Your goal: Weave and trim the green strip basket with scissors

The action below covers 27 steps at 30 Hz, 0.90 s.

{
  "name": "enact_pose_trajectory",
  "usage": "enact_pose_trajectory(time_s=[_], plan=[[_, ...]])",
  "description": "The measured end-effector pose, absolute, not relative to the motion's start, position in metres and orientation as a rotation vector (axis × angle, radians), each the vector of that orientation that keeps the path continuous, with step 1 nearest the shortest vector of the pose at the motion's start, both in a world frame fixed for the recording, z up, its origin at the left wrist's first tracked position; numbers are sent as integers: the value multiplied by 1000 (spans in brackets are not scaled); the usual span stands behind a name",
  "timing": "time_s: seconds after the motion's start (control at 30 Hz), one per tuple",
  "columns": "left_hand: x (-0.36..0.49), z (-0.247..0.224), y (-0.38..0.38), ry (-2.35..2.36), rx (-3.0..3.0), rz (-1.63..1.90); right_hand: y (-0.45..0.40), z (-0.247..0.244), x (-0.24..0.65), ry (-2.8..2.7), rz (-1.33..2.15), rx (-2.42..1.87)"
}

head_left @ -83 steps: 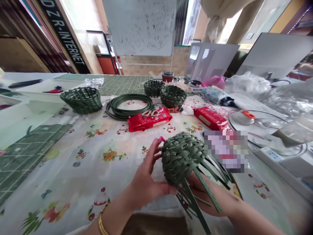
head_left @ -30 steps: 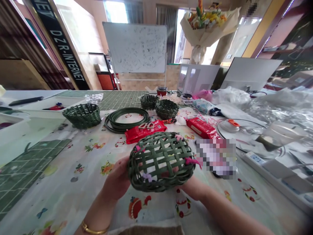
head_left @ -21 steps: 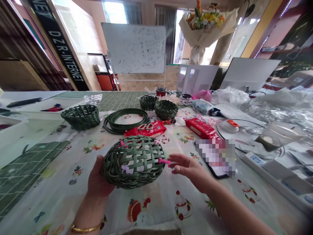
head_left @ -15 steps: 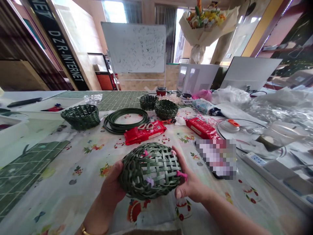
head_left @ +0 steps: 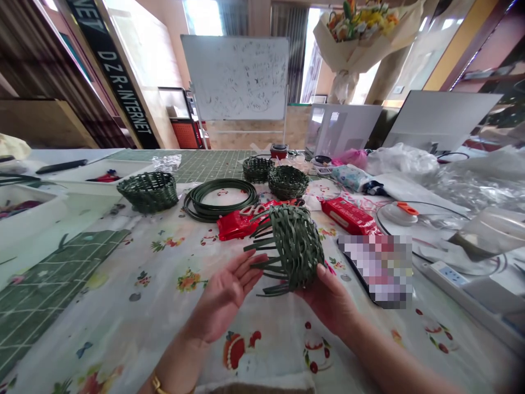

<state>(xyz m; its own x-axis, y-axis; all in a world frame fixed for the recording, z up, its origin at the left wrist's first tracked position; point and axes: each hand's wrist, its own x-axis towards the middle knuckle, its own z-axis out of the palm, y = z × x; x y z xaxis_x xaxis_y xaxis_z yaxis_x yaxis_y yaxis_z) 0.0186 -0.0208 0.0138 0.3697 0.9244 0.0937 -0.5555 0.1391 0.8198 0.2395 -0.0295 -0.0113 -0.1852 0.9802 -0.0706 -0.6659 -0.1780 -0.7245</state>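
A dark green woven basket [head_left: 298, 249] is turned on its side above the table, its loose strip ends pointing left. My right hand [head_left: 328, 298] grips it at the lower right, thumb on the woven wall and the other fingers hidden behind. My left hand [head_left: 227, 293] lies palm up with fingers stretched out, its fingertips at the loose strip ends. Behind the basket is a red packet [head_left: 234, 225] with scissors [head_left: 251, 209] on top. A coil of green strip [head_left: 219, 198] rests to the left of the packet.
Woven baskets stand at the left [head_left: 148, 191] and further back [head_left: 288, 181]. A second red packet [head_left: 348, 215] and a phone [head_left: 369, 273] with a blurred screen lie at the right. A power strip [head_left: 447, 273] and plastic bags [head_left: 471, 169] are further right; a white tray [head_left: 24, 219] is at the left.
The basket has been turned from base up onto its side, showing its loose strip ends. My left hand has let go of its side and opened. The view has shifted slightly left.
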Motion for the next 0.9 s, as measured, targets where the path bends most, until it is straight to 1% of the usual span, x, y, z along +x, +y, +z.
enact_pose_trajectory(time_s=[0.1, 0.2, 0.23, 0.3, 0.4, 0.5, 0.57, 0.77, 0.9], plan=[[16, 7, -20, 565, 1092, 1086, -36, -8, 234, -682, 1707, -642], [1, 5, -14, 725, 1242, 1213, -41, -5, 230, -722, 1688, -655], [-4, 5, -12, 774, 1293, 1202, -42, -4, 229, -746, 1658, -669], [-13, 3, -12, 774, 1410, 1052, -44, -2, 227, -790, 1606, -694], [-19, -3, -16, 561, 1440, 878, -44, 0, 225, -781, 1669, -641], [-16, -4, -22, 239, 1285, 910, -40, 1, 226, -684, 1811, -575], [-11, -2, -23, 145, 1248, 937, -37, 0, 227, -598, 1832, -571], [9, 8, -19, 540, 1435, 1012, -38, -2, 225, -536, 1831, -552], [-2, -3, -18, 519, 1366, 1039, -40, 2, 224, -595, 1862, -584]])
